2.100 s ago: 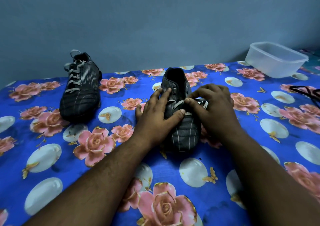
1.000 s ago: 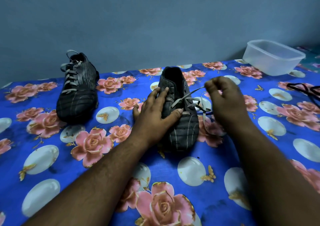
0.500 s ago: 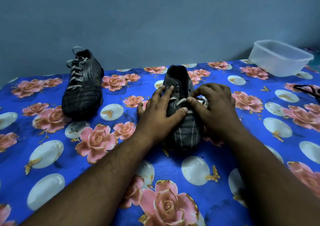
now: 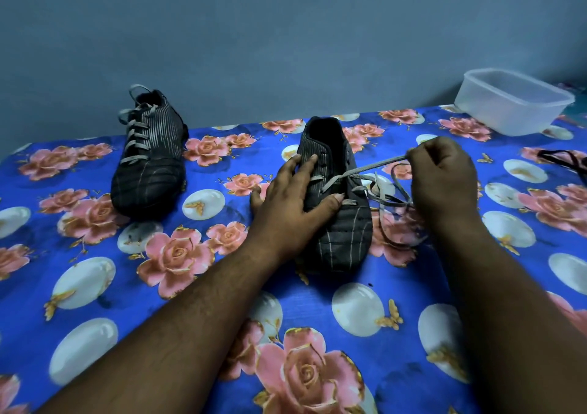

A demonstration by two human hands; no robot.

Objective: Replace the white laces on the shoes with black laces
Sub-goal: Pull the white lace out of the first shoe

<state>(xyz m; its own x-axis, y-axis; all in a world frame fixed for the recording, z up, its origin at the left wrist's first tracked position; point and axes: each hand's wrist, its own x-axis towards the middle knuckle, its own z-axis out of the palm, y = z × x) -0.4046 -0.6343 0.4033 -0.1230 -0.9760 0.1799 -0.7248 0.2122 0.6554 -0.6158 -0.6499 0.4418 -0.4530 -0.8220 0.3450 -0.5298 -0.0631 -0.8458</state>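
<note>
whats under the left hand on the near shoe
The left hand lies flat on the near shoe, covering its left side and part of the lacing. One white lace crossing shows beside the fingers; anything beneath the palm is hidden.

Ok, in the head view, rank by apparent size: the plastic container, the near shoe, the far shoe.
1. Near shoe, partly covered by the left hand.
2 and 3. Far shoe and plastic container look alike; the container's greater distance makes ranking unsure.
</note>
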